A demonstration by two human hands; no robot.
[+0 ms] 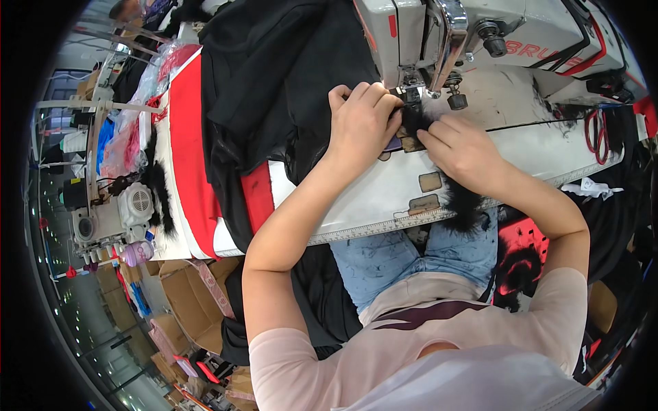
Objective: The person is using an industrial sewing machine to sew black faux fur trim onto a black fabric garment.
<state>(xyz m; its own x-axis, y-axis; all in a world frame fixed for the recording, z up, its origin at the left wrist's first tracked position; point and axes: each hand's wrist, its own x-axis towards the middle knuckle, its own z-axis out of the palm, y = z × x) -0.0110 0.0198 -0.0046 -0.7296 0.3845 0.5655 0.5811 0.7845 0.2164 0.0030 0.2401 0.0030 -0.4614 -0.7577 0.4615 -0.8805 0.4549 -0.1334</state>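
Below the needle and presser foot of a white sewing machine (pixel 404 41), a dark, fluffy fur trim (pixel 415 120) lies bunched on the machine bed. My left hand (pixel 365 125) is at its left side, fingers curled and thumb and fingertips pinching at the fur. From the right, my right hand (pixel 462 152) pinches the trim near the foot. More black fur (pixel 463 205) hangs past the table's front edge beneath my right wrist. A large black cloth (pixel 267 75) spreads to the left of my left hand and drapes off the front. The exact fold between my fingertips is hidden.
Red fabric (pixel 186 151) runs along the table's left end. A ruler tape (pixel 363 231) lines the front edge. Red cord (pixel 596 138) lies at the right. Another machine's motor (pixel 137 204) stands left, above open cardboard boxes (pixel 195 301). A red stool (pixel 524 243) is beside my lap.
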